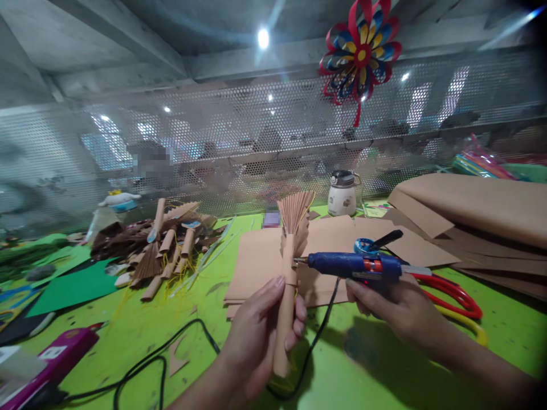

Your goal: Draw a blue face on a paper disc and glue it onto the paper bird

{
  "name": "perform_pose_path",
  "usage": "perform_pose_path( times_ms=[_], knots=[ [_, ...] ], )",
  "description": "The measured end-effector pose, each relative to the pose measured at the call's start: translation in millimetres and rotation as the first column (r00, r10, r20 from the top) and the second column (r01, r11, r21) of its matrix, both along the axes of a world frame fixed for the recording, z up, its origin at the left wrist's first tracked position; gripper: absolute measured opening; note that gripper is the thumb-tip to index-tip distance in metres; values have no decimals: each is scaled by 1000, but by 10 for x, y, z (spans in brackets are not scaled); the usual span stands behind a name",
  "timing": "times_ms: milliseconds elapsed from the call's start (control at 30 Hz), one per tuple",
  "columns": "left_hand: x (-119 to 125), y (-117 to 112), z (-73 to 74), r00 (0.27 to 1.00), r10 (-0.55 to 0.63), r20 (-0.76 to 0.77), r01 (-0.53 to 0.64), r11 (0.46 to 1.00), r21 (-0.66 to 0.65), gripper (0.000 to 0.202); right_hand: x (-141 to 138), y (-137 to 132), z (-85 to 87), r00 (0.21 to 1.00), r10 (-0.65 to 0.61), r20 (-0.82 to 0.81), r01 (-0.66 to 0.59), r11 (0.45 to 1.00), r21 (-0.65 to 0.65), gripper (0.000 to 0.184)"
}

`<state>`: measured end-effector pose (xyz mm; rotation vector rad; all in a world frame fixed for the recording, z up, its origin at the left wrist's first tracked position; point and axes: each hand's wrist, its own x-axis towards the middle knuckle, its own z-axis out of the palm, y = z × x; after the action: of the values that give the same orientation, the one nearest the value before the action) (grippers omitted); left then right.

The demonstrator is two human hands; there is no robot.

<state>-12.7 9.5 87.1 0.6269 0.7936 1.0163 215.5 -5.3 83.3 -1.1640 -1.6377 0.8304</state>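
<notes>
My left hand [265, 319] is wrapped round the rolled handle of a brown paper broom [287, 307], holding it upright with its pleated fan end at the top. A thin yellow string runs along the fan. In my right hand [397, 307] is a blue hot glue gun [354, 266], its metal nozzle pointing left and at the paper roll just below the fan. Whether the tip touches the paper I cannot tell. Behind the broom lie stacked brown paper sheets [252, 262].
Several similar paper brooms [171, 250] are piled at left, near green paper [72, 287]. A black cord [183, 327] loops to a purple power strip [64, 359]. Red-handled scissors [457, 296], a white bottle [342, 199] and large brown paper [478, 205] are at right; perforated mesh stands behind.
</notes>
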Motion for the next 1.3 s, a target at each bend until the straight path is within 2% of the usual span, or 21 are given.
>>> perform_pose_path(
  times_ms=[267,400,533,700,800,1133,1300],
  knots=[
    [-1,-25,37,999,-30,12,30,999,-22,41,-5,-20,4,1000,6,-18,-6,1000,-3,35],
    [-9,-19,27,999,-47,22,48,999,-22,41,-28,-38,24,998,-36,-47,35,999,-32,34],
    [-11,-32,34,996,-77,38,77,997,-15,44,-22,-37,10,999,-23,-24,23,1000,-4,36],
    [-7,-33,51,993,-106,59,107,994,-22,46,-16,-38,-20,997,-73,12,72,997,18,36],
    [-8,-25,50,990,-121,67,123,992,-29,47,-19,-35,-33,999,-49,22,48,998,32,37],
    [-55,-33,25,983,-150,108,153,988,-20,47,-2,-48,-38,998,-47,33,46,999,15,37],
    [-56,-16,5,976,-172,132,175,984,-13,48,-39,-114,-14,991,-133,21,133,990,-37,38]
  ],
)
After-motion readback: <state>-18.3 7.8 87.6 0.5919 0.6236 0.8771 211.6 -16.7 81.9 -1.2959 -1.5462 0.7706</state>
